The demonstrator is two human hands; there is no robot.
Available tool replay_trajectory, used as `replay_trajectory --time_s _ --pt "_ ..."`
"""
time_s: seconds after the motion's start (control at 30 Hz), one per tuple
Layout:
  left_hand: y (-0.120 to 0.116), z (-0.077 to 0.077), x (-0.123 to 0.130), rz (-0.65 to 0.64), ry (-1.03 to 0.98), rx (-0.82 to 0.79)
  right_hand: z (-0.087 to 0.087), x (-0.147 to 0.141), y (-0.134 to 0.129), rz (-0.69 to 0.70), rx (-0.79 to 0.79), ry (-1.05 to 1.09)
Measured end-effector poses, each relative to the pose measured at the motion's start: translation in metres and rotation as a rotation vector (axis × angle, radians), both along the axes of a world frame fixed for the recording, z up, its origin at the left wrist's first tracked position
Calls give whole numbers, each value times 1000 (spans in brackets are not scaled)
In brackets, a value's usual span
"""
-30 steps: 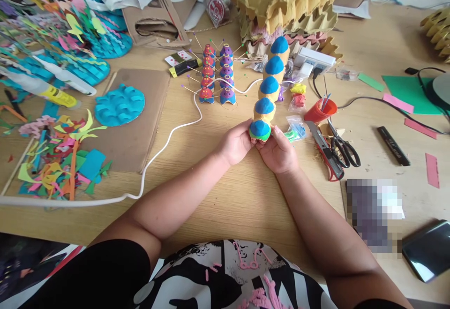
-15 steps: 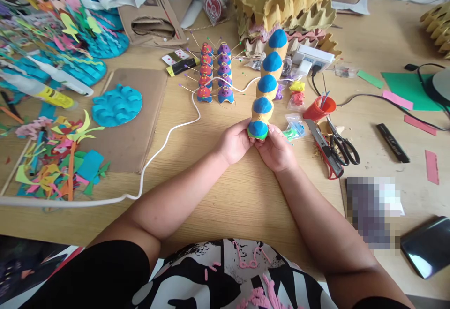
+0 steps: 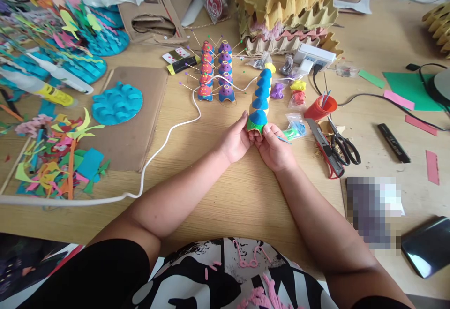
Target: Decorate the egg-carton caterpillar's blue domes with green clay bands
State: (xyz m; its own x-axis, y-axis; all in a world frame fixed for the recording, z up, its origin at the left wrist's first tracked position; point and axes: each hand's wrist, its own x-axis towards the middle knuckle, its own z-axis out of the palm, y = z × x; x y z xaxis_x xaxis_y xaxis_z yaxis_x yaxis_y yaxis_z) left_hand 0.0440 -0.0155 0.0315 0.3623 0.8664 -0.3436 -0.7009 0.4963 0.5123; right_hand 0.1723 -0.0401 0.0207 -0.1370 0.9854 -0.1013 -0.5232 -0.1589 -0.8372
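My left hand (image 3: 239,138) and my right hand (image 3: 274,147) both grip the near end of an egg-carton strip (image 3: 261,95). Its bumps are covered in blue, with yellowish sides and a green band on the nearest bump. The strip points away from me, its far end over the table. A thin blue stick (image 3: 284,140) juts out by my right fingers. Beyond my left hand stand two finished-looking strips with faces and pin-like sticks: a red one (image 3: 206,72) and a purple one (image 3: 225,72).
Bags of coloured clay (image 3: 295,128), an orange cup (image 3: 320,107), a box cutter (image 3: 325,149) and scissors (image 3: 344,145) lie to the right. Egg trays (image 3: 284,4) are stacked behind. A white cable (image 3: 168,135) crosses the left side, near paper scraps (image 3: 59,159) and cardboard (image 3: 130,135).
The far end of the blue strip has tipped down, so it now looks shorter and flatter. Both hands keep hold at nearly the same place. The blue stick shows by my right hand.
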Motion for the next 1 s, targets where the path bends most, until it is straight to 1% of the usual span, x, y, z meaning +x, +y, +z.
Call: replay_trajectory --time_s 0.2,0.37,0.53,0.7,0.8,1.0 --pt "0 -3 2 3 15 38 2 0 0 -7 -7 28" --pt "-2 -7 3 -14 34 122 1 0 0 -42 -40 64" --pt "-6 -6 2 -49 41 221 -1 0 1 -71 -38 80" --pt "-7 -4 2 11 72 186 1 1 1 -52 -40 93" --pt "-7 -3 3 14 76 163 3 1 1 -20 -39 90" --pt "-7 -1 2 19 62 143 1 2 2 -25 -31 96"
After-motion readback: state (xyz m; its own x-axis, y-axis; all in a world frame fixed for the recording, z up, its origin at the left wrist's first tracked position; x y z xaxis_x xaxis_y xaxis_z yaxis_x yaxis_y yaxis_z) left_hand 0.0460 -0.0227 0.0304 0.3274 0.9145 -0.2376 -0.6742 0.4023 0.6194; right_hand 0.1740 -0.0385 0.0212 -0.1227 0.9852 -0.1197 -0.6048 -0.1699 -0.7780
